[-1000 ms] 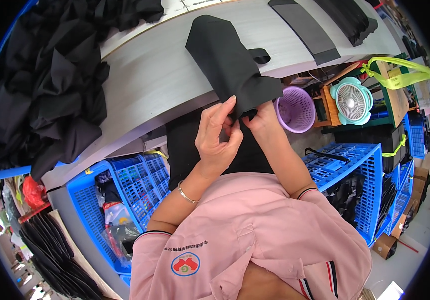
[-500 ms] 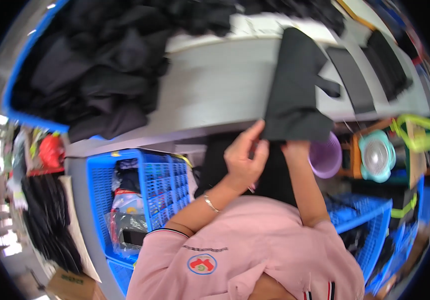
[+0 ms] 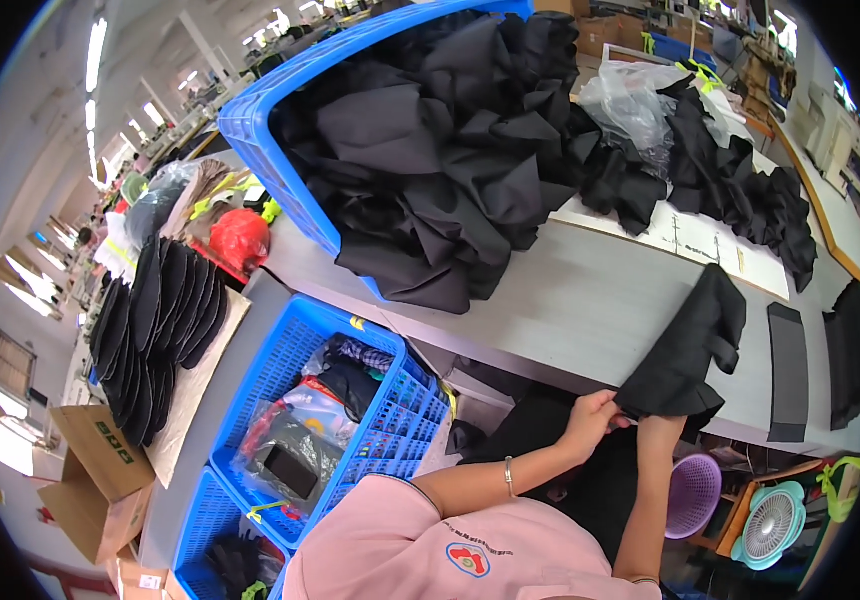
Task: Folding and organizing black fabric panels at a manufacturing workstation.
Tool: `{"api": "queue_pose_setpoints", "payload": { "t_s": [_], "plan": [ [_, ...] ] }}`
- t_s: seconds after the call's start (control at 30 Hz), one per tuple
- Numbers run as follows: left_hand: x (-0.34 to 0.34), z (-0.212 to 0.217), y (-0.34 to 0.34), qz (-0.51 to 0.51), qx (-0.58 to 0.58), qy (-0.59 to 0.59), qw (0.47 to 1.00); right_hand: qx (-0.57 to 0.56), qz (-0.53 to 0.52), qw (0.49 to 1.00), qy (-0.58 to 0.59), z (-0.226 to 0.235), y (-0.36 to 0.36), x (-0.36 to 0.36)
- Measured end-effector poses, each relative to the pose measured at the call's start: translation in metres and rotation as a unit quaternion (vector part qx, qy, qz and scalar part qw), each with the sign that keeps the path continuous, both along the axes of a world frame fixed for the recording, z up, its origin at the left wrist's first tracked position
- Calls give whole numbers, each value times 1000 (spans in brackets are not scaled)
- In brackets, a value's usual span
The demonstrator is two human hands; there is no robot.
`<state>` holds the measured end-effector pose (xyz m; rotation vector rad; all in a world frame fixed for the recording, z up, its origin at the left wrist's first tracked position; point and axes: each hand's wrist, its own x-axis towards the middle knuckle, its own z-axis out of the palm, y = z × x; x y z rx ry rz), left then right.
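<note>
A black fabric piece [image 3: 685, 345] with a small tab on its right side lies over the table's front edge. My left hand [image 3: 593, 425] pinches its near left corner, thumb and fingers closed. My right hand [image 3: 658, 432] holds the same piece at its near edge; the fingers go under or into the cloth and are hidden. Beyond them, a grey table [image 3: 550, 300] carries a large blue crate [image 3: 280, 190] heaped with black fabric pieces [image 3: 430, 150].
Black flat strips [image 3: 788, 370] lie at the right, near a white printed sheet [image 3: 685, 240]. Below left stands a blue basket [image 3: 380, 430] with bagged items. A purple basket [image 3: 692, 495] and a turquoise fan [image 3: 770, 525] are lower right. Stacked black pieces [image 3: 155, 330] lie at far left.
My view has swung left and up, so the scene sits lower and further right. My left hand, apart from the cloth with fingers spread before, now grips its edge.
</note>
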<state>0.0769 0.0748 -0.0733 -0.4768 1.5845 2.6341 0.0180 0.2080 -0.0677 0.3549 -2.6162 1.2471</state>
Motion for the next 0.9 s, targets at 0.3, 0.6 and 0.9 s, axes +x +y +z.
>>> {"api": "queue_pose_setpoints", "payload": {
  "t_s": [0.3,0.6,0.9],
  "plan": [
    [-19,-21,42,-39,8,-57,998,322,-75,944,-5,-6,8,-23],
    [-23,3,41,-12,116,-14,993,158,-36,976,146,44,-32,-15],
    [-14,-35,23,-96,26,-30,995,267,5,961,77,17,-32,-26]
  ]
}}
